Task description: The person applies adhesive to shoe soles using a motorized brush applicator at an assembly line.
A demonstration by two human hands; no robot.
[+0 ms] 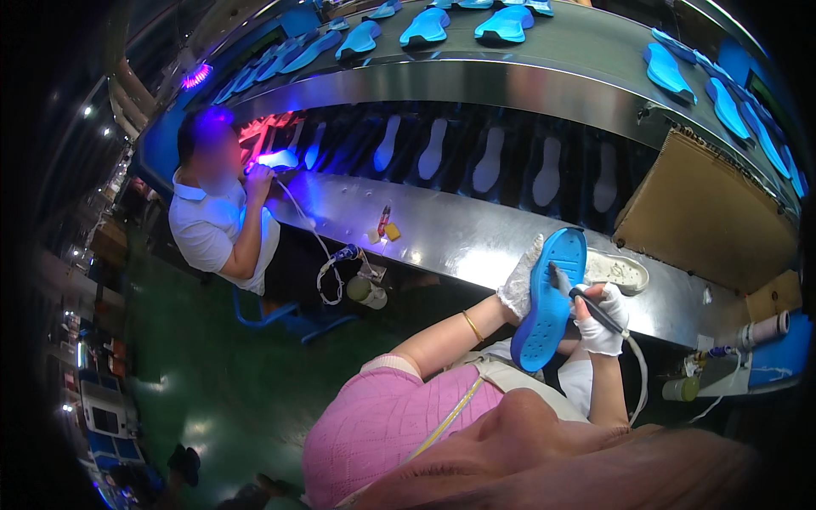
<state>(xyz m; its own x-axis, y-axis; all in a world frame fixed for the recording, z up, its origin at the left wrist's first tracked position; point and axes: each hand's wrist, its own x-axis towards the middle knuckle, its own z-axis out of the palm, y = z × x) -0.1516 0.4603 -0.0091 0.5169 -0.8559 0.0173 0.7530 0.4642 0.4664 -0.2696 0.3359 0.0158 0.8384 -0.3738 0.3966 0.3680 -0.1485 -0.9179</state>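
Note:
My left hand (516,287), in a white glove, grips a bright blue shoe sole (551,316) along its left edge and holds it tilted up over the front edge of the metal bench. In my right hand (609,330), whose white glove leaves the fingertips bare, is a black-handled glue brush (599,311) fed by a pale hose. Its tip meets the upper inside face of the sole, over the grooves. Just behind the sole, a cream shoe-shaped piece with holes (619,272) lies on the bench, partly hidden.
A steel bench (408,229) runs across, with a dark rack of pale soles (489,160) behind. Above, a conveyor (561,42) carries blue soles. A cardboard sheet (697,195) stands right. Small yellow blocks (392,231) lie left. A seated co-worker (225,204) handles a lit sole.

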